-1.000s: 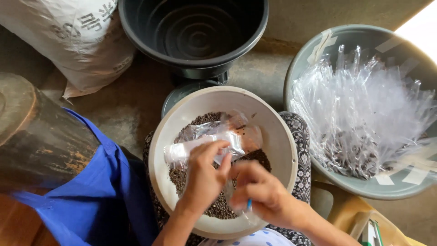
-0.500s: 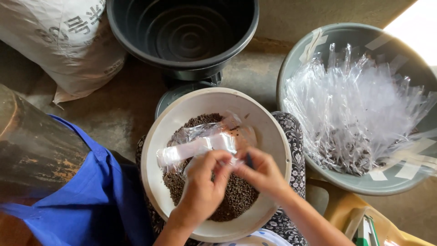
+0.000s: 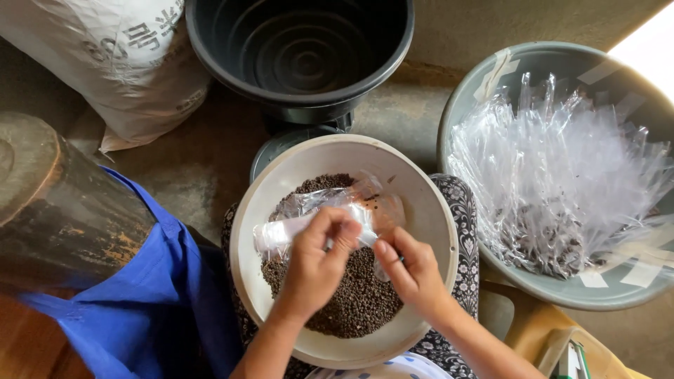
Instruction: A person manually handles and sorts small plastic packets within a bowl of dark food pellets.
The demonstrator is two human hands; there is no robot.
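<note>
Concrete floor [image 3: 414,119]; bowl [image 3: 435,210] of pellets [image 3: 358,295] under hands; left hand [image 3: 316,260] and right hand [image 3: 411,270] both pinched on clear bag [image 3: 309,217]

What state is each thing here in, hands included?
Left hand: pinching the clear bag.
Right hand: fingertips at the bag.
Clear bag: crumpled, held over the cream bowl.
Cream bowl: partly filled with dark granules.
Black tub: empty.
Grey basin: heaped with clear bags.
Sack: lying slumped.
</note>
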